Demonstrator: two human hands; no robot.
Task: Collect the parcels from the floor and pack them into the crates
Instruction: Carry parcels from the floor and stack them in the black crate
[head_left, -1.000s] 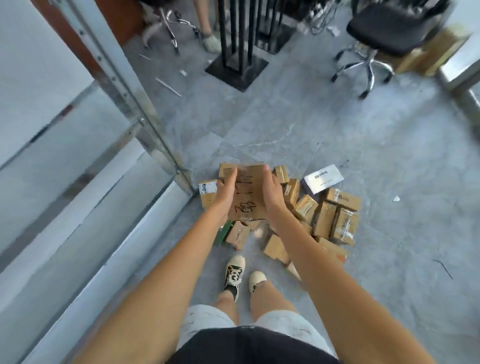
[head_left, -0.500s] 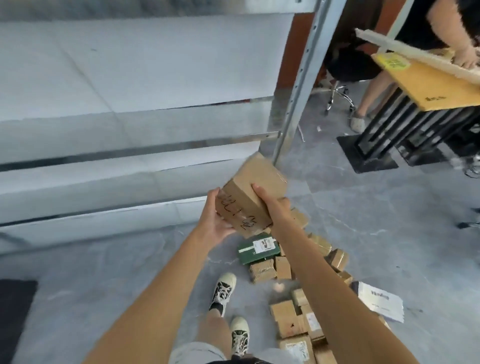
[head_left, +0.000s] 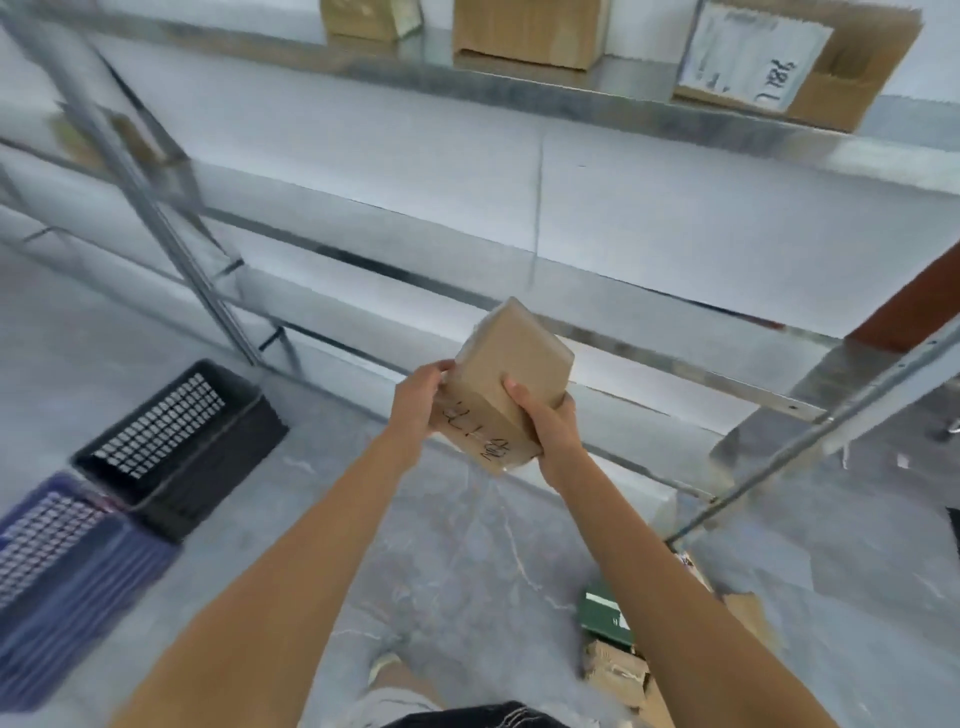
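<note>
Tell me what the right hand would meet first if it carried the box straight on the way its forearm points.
Probably the metal shelf rail just beyond the cardboard box that the right hand grips with the left hand; depth is unclear, so it may pass over it.

A matt brown cardboard parcel (head_left: 506, 384) with black marker writing. Behind it, a shelf rack (head_left: 519, 332) of shiny bare metal. On the left, a black crate (head_left: 179, 447) and a blue crate (head_left: 62, 577) of plastic lattice. The floor (head_left: 457, 561) is smooth grey stone-look tile with pale veins. Far boxes (head_left: 527, 34) are matt cardboard.
</note>
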